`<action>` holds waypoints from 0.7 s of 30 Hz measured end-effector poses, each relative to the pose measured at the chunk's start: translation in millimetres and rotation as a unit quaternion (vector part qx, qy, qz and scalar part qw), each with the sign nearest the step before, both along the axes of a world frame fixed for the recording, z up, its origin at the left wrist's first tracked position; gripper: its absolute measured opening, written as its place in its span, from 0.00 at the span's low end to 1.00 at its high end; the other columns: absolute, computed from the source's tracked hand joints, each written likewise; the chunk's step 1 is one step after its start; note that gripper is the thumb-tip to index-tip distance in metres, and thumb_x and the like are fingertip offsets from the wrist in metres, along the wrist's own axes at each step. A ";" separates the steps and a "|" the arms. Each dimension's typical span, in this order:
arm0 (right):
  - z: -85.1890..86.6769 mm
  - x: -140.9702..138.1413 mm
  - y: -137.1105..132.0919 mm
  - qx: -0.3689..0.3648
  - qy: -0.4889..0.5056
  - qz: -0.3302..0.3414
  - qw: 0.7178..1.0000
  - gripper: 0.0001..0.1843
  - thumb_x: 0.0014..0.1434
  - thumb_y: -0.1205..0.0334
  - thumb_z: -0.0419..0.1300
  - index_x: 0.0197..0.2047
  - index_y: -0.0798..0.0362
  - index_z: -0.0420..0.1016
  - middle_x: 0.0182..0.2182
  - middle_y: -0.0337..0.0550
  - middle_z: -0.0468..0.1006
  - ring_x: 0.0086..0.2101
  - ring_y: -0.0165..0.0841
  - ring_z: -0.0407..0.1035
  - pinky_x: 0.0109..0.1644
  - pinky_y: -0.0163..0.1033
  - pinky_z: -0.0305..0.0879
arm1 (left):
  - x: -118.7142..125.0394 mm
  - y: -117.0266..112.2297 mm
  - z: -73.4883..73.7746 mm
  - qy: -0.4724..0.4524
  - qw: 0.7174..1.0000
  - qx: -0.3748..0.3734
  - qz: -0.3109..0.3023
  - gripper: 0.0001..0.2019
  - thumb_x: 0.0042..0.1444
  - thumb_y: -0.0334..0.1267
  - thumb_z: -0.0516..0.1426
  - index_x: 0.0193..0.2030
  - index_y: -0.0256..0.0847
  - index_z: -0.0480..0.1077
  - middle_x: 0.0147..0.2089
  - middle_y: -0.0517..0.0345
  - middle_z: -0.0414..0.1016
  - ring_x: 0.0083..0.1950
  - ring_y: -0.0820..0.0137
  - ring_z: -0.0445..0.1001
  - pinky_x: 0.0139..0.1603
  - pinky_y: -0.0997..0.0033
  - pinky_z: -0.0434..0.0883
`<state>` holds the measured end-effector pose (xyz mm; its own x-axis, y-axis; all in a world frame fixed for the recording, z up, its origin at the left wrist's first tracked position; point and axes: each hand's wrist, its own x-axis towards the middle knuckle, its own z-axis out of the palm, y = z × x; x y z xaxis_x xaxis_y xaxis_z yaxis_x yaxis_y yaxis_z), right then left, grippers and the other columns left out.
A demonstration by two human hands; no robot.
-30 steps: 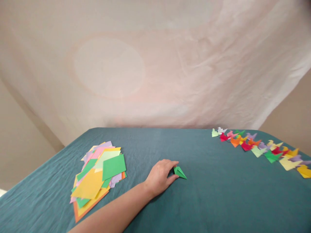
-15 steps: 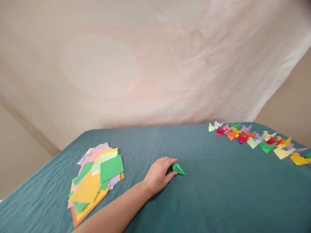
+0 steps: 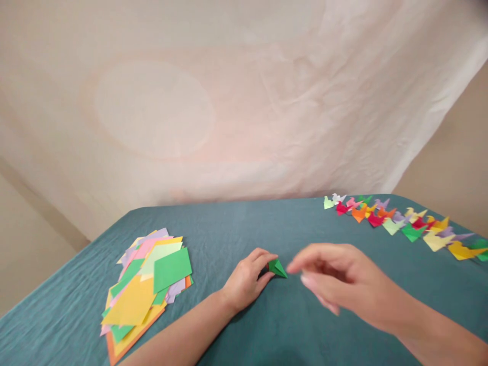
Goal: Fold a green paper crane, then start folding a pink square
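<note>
A small piece of folded green paper (image 3: 278, 269) with a pointed tip lies low over the cloth near the middle of the table. My left hand (image 3: 249, 274) pinches its left end between thumb and fingers, hiding that part. The tip points right, toward my right hand (image 3: 339, 282). My right hand is a short way off, somewhat blurred, with thumb and forefinger apart and nothing seen between them. It does not touch the paper.
Left of my forearm lies a loose pile of coloured paper sheets (image 3: 131, 300), a green one at its right side. Rows of folded paper birds (image 3: 414, 232) stand along the table's right back. A dark green cloth (image 3: 229, 223) covers the table; a pale sheet (image 3: 244, 112) hangs behind.
My right hand has come into view from the right and is near the folded paper's tip. My left hand keeps its pinch on the paper. The whole view has shifted slightly.
</note>
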<state>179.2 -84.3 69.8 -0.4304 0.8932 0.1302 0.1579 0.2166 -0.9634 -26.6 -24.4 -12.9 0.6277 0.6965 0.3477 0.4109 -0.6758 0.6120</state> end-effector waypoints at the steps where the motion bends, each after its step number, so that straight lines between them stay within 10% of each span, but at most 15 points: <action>1: -3.9 -4.2 11.3 0.011 -0.025 -0.021 0.999 0.10 0.59 0.60 0.55 0.42 0.55 0.71 0.23 0.36 0.70 0.23 0.25 0.64 0.26 0.31 0.62 | 0.2 -0.2 0.5 0.000 1.000 -0.003 -0.002 0.16 0.57 0.30 0.53 0.52 0.44 0.63 0.48 0.54 0.66 0.48 0.70 0.67 0.50 0.70 0.67; 6: -59.1 -14.6 54.5 0.074 -0.101 -0.114 0.986 0.16 0.55 0.61 0.57 0.47 0.52 0.69 0.40 0.43 0.72 0.26 0.26 0.64 0.31 0.33 0.63 | 0.5 0.4 -0.1 -0.009 1.000 -0.007 -0.005 0.15 0.57 0.29 0.53 0.51 0.43 0.64 0.48 0.54 0.66 0.47 0.70 0.68 0.49 0.70 0.67; 9: -83.4 -14.6 60.8 0.020 -0.067 -0.085 0.994 0.15 0.56 0.59 0.55 0.47 0.53 0.69 0.32 0.40 0.73 0.23 0.26 0.62 0.27 0.32 0.60 | -0.1 1.1 -2.6 -0.021 1.000 -0.009 0.002 0.16 0.57 0.30 0.53 0.52 0.44 0.63 0.47 0.54 0.67 0.44 0.71 0.68 0.48 0.69 0.68; 21: -94.9 -14.6 59.1 -0.024 0.017 -0.069 0.997 0.10 0.55 0.58 0.57 0.39 0.53 0.69 0.24 0.36 0.69 0.25 0.27 0.62 0.29 0.33 0.59 | 4.2 0.9 -5.3 -0.115 0.989 -0.074 0.066 0.14 0.56 0.36 0.56 0.49 0.40 0.63 0.41 0.56 0.71 0.39 0.72 0.71 0.44 0.70 0.70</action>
<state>164.6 -25.2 -25.0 -0.2986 0.9493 0.0983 0.1501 0.1484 -0.9775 -22.3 -23.5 -18.2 0.4452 0.8203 0.3591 0.3282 -0.5226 0.7869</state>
